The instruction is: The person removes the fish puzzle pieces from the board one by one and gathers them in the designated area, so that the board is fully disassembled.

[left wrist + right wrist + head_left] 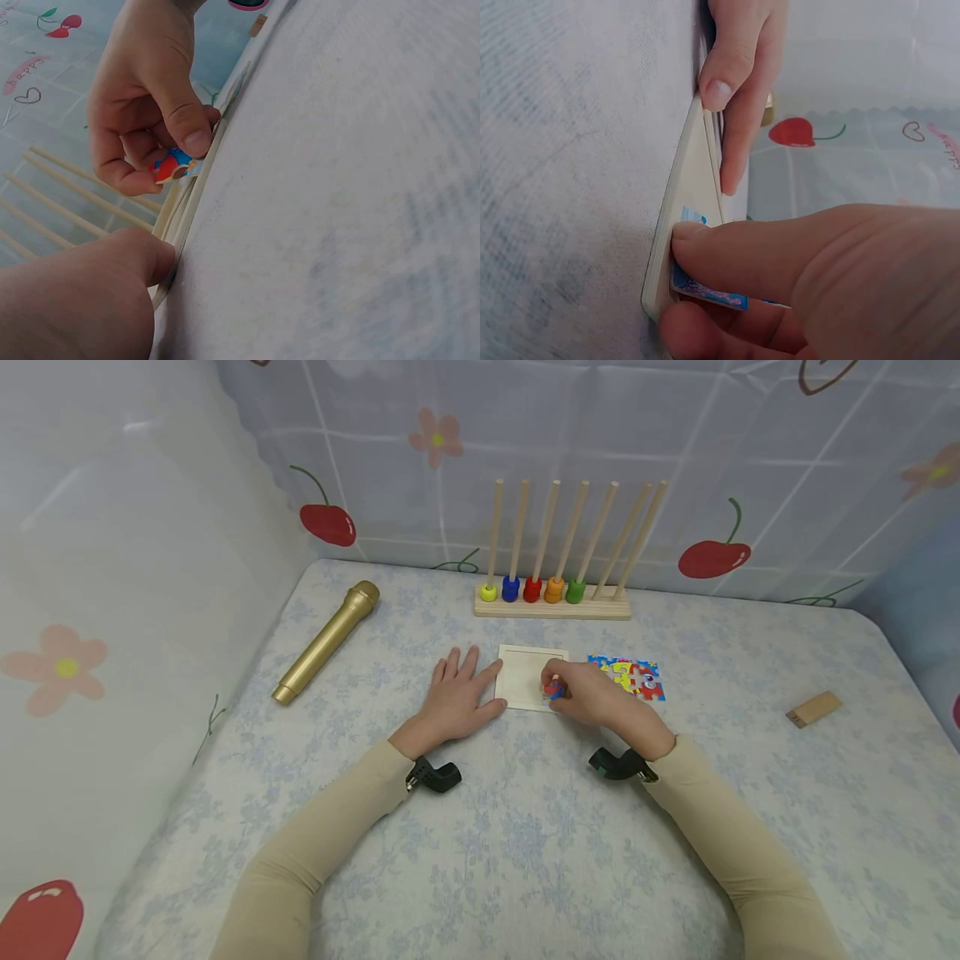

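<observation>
My right hand (597, 695) pinches a small colourful puzzle piece (178, 162) between thumb and fingers. The piece is at the lower right corner of a shallow, pale wooden puzzle tray (519, 680); in the right wrist view its blue part (705, 291) shows below the thumb. Fingers spread, my left hand (454, 700) lies flat on the cloth, its thumb and index fingertip touching the tray's left edge. Right of the tray, partly behind my right hand, lie several joined puzzle pieces (648, 680) in yellow, red and blue.
A wooden peg stand (551, 609) with coloured beads and tall rods stands at the back. A gold microphone (324, 644) lies at the left. A small brown wooden block (815, 708) lies at the right. Patterned curtains (555, 452) border the cloth-covered table (525, 843).
</observation>
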A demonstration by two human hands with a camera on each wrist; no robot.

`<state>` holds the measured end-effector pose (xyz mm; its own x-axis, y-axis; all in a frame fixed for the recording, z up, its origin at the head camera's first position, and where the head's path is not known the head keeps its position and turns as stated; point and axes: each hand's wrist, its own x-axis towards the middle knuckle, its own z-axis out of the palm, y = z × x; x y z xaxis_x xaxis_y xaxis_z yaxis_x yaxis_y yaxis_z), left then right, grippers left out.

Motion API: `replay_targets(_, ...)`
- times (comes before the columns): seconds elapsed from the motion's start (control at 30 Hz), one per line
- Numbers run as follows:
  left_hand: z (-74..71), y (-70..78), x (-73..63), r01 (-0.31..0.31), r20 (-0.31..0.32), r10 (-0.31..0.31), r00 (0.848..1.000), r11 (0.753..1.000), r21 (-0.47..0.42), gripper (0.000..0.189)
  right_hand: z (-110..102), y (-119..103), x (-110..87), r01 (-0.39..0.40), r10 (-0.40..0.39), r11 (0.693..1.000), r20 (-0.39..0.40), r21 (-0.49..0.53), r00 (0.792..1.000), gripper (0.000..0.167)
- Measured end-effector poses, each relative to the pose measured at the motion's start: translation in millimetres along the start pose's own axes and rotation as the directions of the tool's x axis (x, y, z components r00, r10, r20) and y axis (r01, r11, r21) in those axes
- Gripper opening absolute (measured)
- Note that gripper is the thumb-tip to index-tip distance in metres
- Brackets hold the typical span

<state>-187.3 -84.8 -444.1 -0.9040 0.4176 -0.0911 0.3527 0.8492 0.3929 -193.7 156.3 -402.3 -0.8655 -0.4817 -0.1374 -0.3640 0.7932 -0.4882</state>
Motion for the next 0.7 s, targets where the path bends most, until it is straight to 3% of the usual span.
replay_targets(0.23, -2.0, 1.5, -1.3, -0.004, 0.004, 0.004, 1.000, 1.000, -0.008, 0.068, -6, 0, -2.9, 0.029, -0.029, 0.999, -0.002, 0.025, 1.000, 0.015)
replay_targets(0.5, 0.0, -0.7, -0.2, -0.021, -0.001, 0.021, 1.000, 1.000, -0.021, 0.069, -35, 20, -25.0, -0.088, 0.090, 0.992, -0.018, 0.089, 0.996, 0.028)
replay_targets(0.7, 0.7, -2.2, 0.0, -0.021, 0.002, 0.021, 1.000, 1.000, -0.006, 0.069, -50, 45, -53.3, -0.173, 0.177, 0.983, -0.068, 0.061, 0.982, 0.029)
